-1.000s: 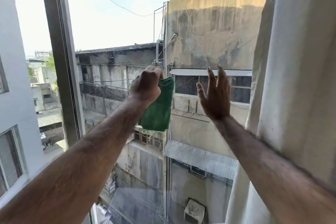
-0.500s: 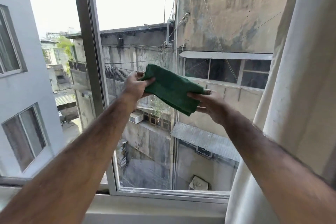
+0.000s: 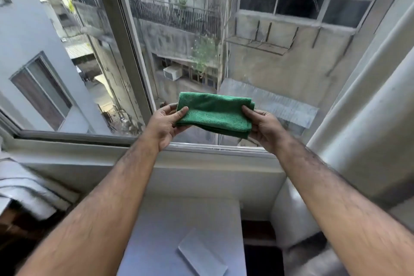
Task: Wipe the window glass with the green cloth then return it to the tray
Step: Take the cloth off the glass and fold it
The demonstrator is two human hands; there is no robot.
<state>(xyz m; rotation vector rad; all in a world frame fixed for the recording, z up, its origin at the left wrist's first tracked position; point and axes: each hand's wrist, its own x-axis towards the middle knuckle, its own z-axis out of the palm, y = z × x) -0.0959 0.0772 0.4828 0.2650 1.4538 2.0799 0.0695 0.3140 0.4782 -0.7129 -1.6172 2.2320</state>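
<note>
Both hands hold the green cloth (image 3: 215,114) folded and level in front of the window glass (image 3: 179,51), above the sill: the left hand (image 3: 165,122) pinches its left end, thumb on top and fingers beneath, and the right hand (image 3: 263,125) is closed the same way on the right end. Soft, light and limp, the cloth sags slightly between them, so gripping both ends should keep the fold. Below lies the worktop (image 3: 156,231) bearing a flat clear tray (image 3: 201,253).
</note>
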